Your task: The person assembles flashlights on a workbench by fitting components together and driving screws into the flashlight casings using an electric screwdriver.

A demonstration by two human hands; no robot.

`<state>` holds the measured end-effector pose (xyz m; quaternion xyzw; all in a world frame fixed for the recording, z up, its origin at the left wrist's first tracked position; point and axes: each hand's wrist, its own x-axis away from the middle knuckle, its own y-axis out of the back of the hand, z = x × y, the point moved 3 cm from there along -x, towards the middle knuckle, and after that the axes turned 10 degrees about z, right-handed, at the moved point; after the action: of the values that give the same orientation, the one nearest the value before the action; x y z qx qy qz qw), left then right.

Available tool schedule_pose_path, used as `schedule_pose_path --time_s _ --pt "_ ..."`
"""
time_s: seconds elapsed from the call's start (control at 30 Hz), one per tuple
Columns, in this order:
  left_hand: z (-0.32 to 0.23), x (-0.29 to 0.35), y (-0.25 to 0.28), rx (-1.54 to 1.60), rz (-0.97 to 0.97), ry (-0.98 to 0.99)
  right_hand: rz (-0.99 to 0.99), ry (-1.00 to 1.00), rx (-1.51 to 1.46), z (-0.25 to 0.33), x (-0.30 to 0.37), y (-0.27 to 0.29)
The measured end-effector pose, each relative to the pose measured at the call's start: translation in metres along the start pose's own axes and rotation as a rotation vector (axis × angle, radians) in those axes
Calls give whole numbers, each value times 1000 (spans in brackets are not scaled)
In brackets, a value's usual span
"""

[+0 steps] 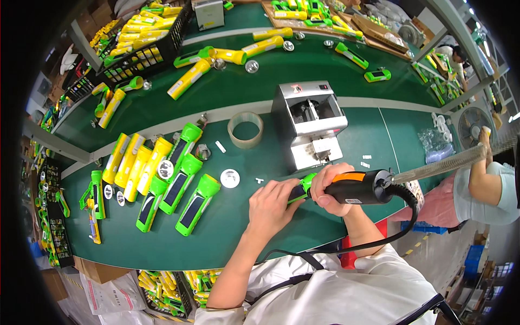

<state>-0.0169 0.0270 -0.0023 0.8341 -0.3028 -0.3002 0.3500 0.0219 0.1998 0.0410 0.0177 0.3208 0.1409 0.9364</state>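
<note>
White shirt cloth is spread along the lower edge, nearest of all, with a black cable looped down over the right sleeve from the rear of a driver. This driver, black with an orange stripe, is gripped by the right hand, whose fingers are wrapped around its front end. By the left hand a green torch with a dark panel is clasped, held between the two hands over the table; whether the driver's tip is pressed against it cannot be told, since the meeting point is covered by fingers. From the driver's rear a pale coil is stretched toward the right. Just beyond the hands a black and silver machine is set on the table, with a tape roll placed on its left. Farther left, green torches with dark panels are laid slantwise beside a row of yellow tubes, and round pale discs are scattered among and near them. Past the table, a green shelf is strewn with more torches and tubes, and a black basket at its left is heaped with yellow ones. At the far right a fan is partly hidden by the bare arm of a co-worker.
</note>
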Motion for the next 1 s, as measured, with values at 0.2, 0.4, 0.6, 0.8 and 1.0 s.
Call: schedule_pose_path --time_s 0.2,0.4,0.6,0.8,1.0 --pt "-1 8 8 -30 -3 -15 -203 -203 -96 -1 7 -10" --pt "-24 3 17 -82 121 -24 -253 -219 179 33 -12 -8" --pt "-35 -23 89 -187 46 15 60 -14 34 150 -25 -18" --pt "-55 -233 123 -116 122 -185 62 3 -170 133 6 -12" --pt "15 -434 22 -121 540 -267 -55 -32 -172 102 -1 9"
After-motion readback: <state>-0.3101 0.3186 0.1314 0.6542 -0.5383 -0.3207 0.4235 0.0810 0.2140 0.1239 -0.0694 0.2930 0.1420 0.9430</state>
